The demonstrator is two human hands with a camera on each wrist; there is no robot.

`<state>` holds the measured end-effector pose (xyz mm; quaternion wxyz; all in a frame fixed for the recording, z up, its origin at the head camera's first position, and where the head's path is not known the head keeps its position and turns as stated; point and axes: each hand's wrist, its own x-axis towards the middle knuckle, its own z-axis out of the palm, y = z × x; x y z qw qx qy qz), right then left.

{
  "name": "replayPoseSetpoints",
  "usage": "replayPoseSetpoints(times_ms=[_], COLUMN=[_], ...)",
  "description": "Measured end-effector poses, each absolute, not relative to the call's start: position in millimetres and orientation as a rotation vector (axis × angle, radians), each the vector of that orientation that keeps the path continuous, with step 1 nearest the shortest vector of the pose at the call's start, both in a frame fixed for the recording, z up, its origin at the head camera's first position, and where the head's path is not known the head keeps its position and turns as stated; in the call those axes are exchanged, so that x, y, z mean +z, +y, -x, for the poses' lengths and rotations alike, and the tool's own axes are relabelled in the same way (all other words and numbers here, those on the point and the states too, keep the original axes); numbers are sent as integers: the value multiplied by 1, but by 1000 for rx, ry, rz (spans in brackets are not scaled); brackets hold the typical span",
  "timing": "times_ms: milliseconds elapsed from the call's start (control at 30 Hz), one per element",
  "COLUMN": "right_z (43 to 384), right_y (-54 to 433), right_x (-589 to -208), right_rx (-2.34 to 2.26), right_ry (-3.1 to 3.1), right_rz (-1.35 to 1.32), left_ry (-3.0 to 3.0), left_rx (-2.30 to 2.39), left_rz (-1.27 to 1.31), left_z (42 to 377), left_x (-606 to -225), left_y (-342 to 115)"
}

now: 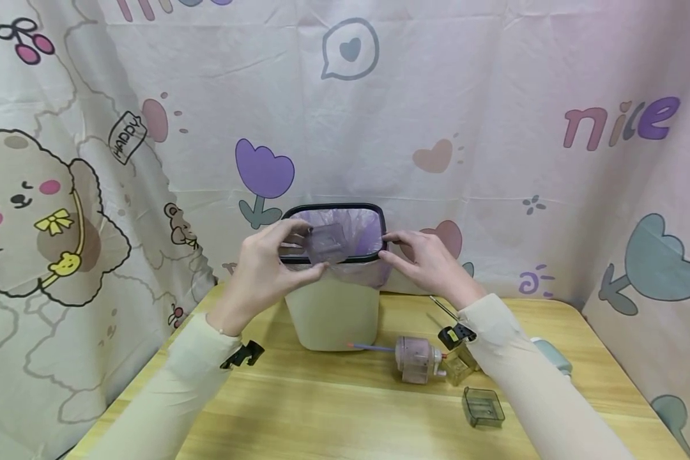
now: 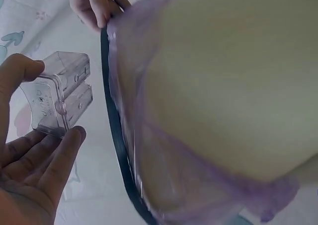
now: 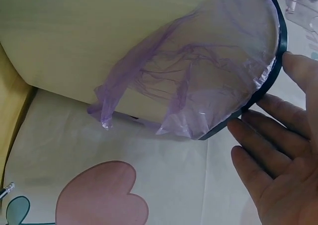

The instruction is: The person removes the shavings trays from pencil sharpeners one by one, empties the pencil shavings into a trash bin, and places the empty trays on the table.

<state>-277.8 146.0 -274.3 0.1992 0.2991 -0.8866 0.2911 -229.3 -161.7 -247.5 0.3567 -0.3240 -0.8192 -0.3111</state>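
My left hand (image 1: 267,265) holds a clear plastic drawer (image 2: 59,91) between thumb and fingertips, over the near left part of the trash can's opening. The small box is tilted, with raised lettering on one face. A cream trash can (image 1: 333,313) stands upright with a black rim (image 1: 339,206) and a thin purple bag (image 3: 174,81) folded over its edge. At the rim's right side, my right hand (image 1: 422,259) pinches the edge with thumb and index finger; its other fingers are loosely extended in the right wrist view. The can's bottom is hidden.
On the wooden table (image 1: 299,409), a crank pencil sharpener (image 1: 415,359) has a pencil (image 1: 370,347) in it. A grey see-through tray (image 1: 483,407) lies nearer. Another clear piece (image 1: 459,365) and a blue-grey object (image 1: 554,356) sit near the right forearm. A printed curtain (image 1: 483,76) hangs behind.
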Motion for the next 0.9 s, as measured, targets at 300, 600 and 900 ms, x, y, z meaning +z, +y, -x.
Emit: replayPoseSetpoints(times_ms=[300, 600, 900], right_z=[272, 266, 255], right_y=[152, 159, 172], right_x=[-279, -281, -290], right_rx=[827, 817, 832], right_ry=[-2477, -2455, -2507], right_rz=[-831, -839, -801], left_ry=[-2199, -2268, -2309], left_rx=[-1018, -1076, -1081], left_rz=[888, 967, 1024], left_z=[216, 217, 219], left_x=[-265, -294, -327], left_y=[-150, -140, -128])
